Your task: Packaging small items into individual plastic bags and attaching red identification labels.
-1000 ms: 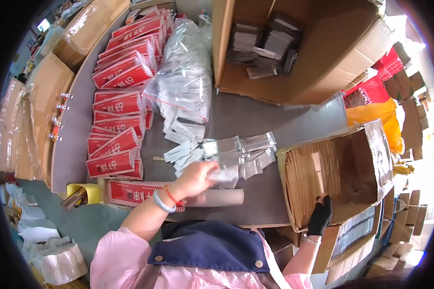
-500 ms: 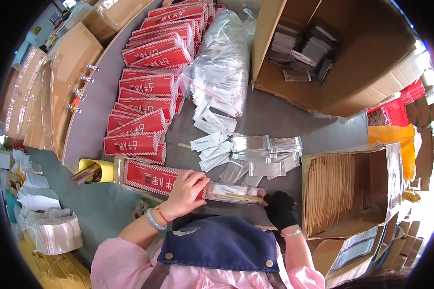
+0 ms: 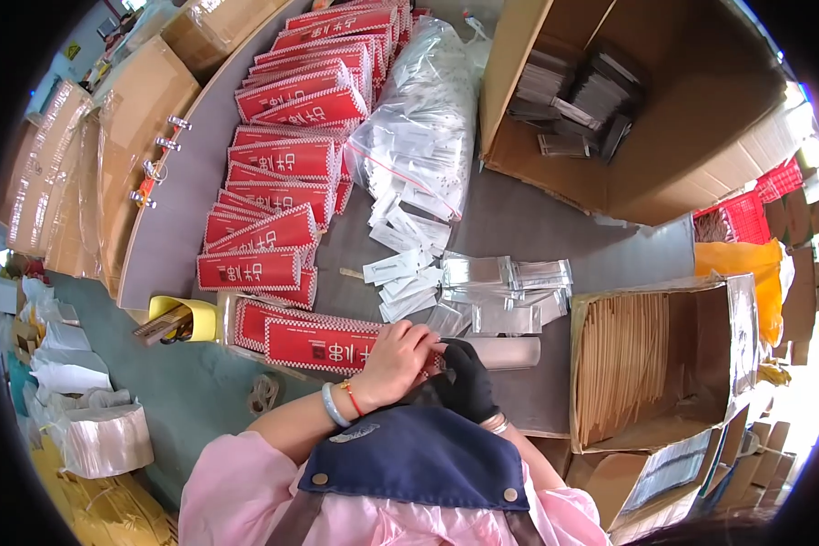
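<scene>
My left hand [image 3: 396,362] grips the right end of a printed red paper sleeve [image 3: 311,346], its fingers closed over the edge. My right hand [image 3: 464,378], in a black glove with bare fingertips, meets it there, fingers pinched at the same end. What lies inside the sleeve is hidden. Under and behind it, further red sleeves [image 3: 253,318] rest in a low holder at the table's near edge. Just beyond my right hand is a pale, smooth strip [image 3: 508,352]. Flat silvery packets [image 3: 505,318] and small white packets [image 3: 408,291] are scattered beyond my hands.
Rows of red sleeves [image 3: 287,159] stand at the left, beside a clear bag [image 3: 423,109] of white packets. A carton [image 3: 701,173] with dark packets is at the far right; nearer stands a box [image 3: 737,337] of wooden sticks. A yellow container [image 3: 205,320] hangs at the left edge.
My right hand has moved left to meet my left hand at the sleeve's end. The clear packet and stick that protruded there are out of sight. The sleeve has shifted right and nearer.
</scene>
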The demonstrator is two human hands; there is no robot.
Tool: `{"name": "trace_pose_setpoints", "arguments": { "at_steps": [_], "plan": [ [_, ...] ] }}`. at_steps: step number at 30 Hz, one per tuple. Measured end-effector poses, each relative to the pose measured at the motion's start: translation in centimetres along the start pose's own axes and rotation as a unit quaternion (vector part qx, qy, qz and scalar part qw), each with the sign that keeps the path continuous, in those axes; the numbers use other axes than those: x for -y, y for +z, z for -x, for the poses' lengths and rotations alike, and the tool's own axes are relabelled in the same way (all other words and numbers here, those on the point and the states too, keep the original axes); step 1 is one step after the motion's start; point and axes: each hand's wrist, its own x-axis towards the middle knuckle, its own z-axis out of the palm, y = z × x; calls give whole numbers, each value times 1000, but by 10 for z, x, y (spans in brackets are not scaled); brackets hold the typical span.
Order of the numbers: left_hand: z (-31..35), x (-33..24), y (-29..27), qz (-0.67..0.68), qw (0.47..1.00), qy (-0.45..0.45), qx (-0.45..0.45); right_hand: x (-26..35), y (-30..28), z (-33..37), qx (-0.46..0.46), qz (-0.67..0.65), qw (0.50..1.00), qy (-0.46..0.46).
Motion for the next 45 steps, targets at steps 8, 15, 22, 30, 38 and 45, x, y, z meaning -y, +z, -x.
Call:
{"name": "trace_pose_setpoints", "arguments": {
  "at_steps": [8,15,22,30,38,45],
  "plan": [
    [-12,0,-10,-73,990,79,94,9,-48,-3,35,407,911,-58],
    [-28,66,-100,-141,987,64,37,8,-88,11,-82,368,926,-15],
    [34,24,-20,-74,973,-203,-81,22,-66,9,18,423,905,-46],
    [49,44,5,40,967,-212,-134,34,-58,6,85,417,902,-69],
    [38,50,-3,29,977,-200,-65,14,7,-21,75,260,952,-142],
    [-34,108,-7,-85,973,-167,-136,-15,-101,22,-195,203,959,35]
  ]
}}
